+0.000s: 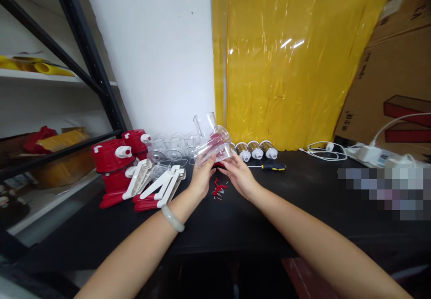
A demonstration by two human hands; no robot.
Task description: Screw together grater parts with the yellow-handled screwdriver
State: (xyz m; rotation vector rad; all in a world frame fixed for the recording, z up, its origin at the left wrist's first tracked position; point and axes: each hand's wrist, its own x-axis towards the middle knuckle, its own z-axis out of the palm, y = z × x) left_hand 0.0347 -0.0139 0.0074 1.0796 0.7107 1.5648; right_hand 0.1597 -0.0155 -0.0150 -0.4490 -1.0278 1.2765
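Between my two hands, raised above the black table, is a clear plastic grater housing (pixel 213 144) with an upright feed tube. My left hand (pixel 202 175) grips its lower left side, thumb against the plastic. At the lower right, the fingers of my right hand (pixel 240 175) are closed on the same housing. Red shows through the clear wall; whether it is inside or behind, I cannot tell. Below the hands lie small red parts (pixel 220 186) with several loose screws (pixel 219 195). A screwdriver (pixel 273 167) with a black and yellow handle rests to the right.
Red grater bases (pixel 112 160) and white crank arms with red handles (pixel 164 189) stand at left. More clear housings (pixel 173 144) line the wall. Metal grater drums (pixel 256 150) sit behind the screwdriver. A white cable (pixel 325 151) and a cardboard box (pixel 390 79) are at right.
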